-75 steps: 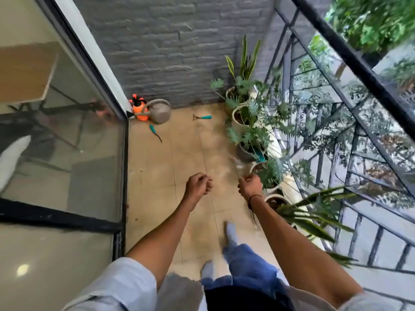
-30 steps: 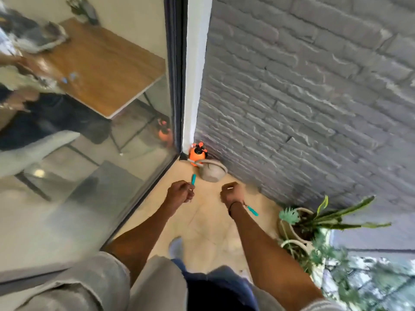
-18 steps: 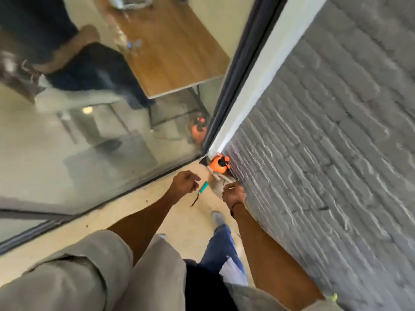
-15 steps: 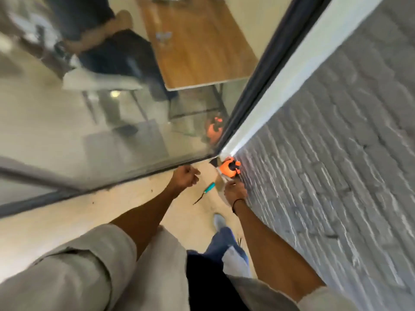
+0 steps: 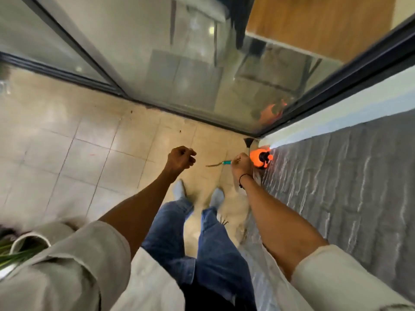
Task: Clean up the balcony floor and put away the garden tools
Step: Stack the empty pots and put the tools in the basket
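Note:
I stand in the balcony corner, looking down at the tiled floor. A teal-handled hand tool lies on the tiles; its handle end meets the edge of my right hand. That hand's fingers are curled, and I cannot tell if it touches the tool. An orange sprayer stands just beyond it against the brick wall. My left hand hovers to the left as a fist with nothing in it. Dark rake tines poke out beside my right leg.
Sliding glass doors close the far side, and a grey brick wall runs along the right. A white pot with green leaves sits at the lower left behind my sleeve. My socked feet stand near the wall.
I have walked to the corner and my view has tilted down. My right hand has come over the teal tool's handle end; the left stays a fist.

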